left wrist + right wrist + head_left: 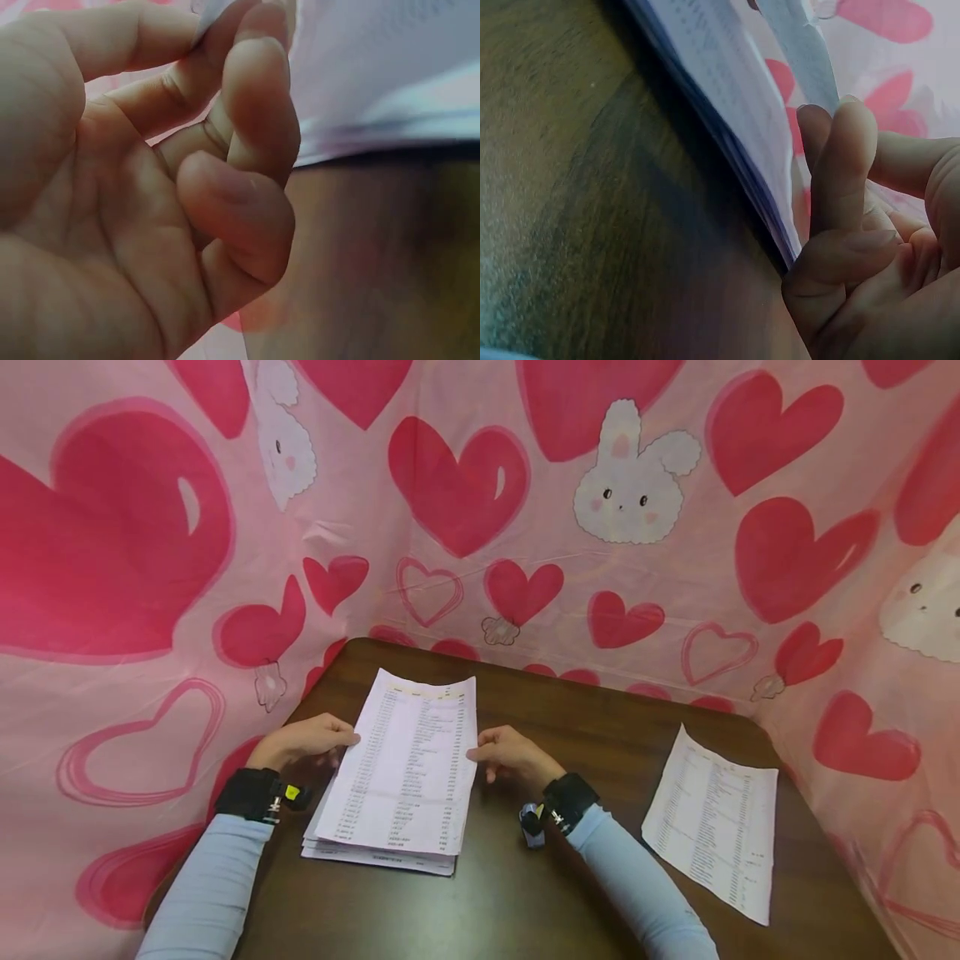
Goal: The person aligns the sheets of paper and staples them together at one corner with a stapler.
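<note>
A printed sheet of paper (pixel 408 760) with columns of text lies over a stack of papers (pixel 382 857), its far part lifted. My left hand (pixel 311 741) pinches the sheet's left edge between thumb and fingers. On the opposite edge, my right hand (pixel 517 753) pinches it the same way. In the left wrist view a corner of paper (pixel 210 13) shows between the thumb and fingers, the other fingers curled below. The right wrist view has the lifted paper edge (pixel 806 52) at the fingertips, with the stack (pixel 735 127) lower beside them.
A single printed sheet (pixel 712 822) lies apart on the right side of the dark wooden table (pixel 510 893). A pink curtain (pixel 465 585) with hearts and rabbits stands close around the table's back and sides. Both wrists wear black bands (pixel 572 802) with small devices.
</note>
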